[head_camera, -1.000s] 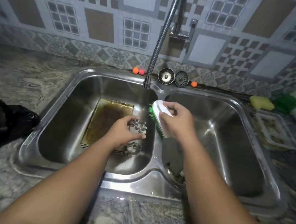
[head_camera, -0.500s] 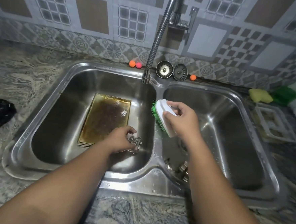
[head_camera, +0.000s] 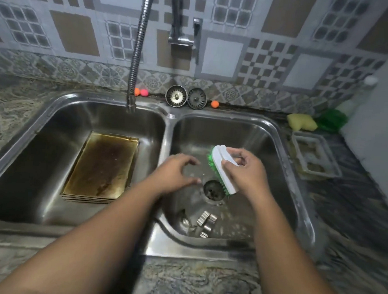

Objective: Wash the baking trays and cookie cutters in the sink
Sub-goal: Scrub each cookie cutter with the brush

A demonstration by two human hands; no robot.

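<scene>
The double sink [head_camera: 192, 250] divides the work. The left basin holds the baking trays [head_camera: 102, 165], the right basin the cookie cutters [head_camera: 205, 223].

The trays lie flat in a stack on the basin floor, under the faucet [head_camera: 135, 62], probably parked there for rinsing. The top tray is heavily browned, darkest at the centre, with a yellowed rim. It appears unwashed.

The left hand [head_camera: 175, 173] hovers over the right basin beside the drain [head_camera: 213, 189]. Its fingers are loosely curled and spread, with nothing visible between them, though the fingertips are blurred.

The right hand [head_camera: 246, 173] grips the white-backed scrub brush [head_camera: 221, 162] by its handle. The green bristles are turned towards the left hand, ready for scrubbing.

The cutters lie bunched in the near left corner of the right basin, well clear of both hands. They are small bright metal bands, and their shapes cannot be made out.
</scene>
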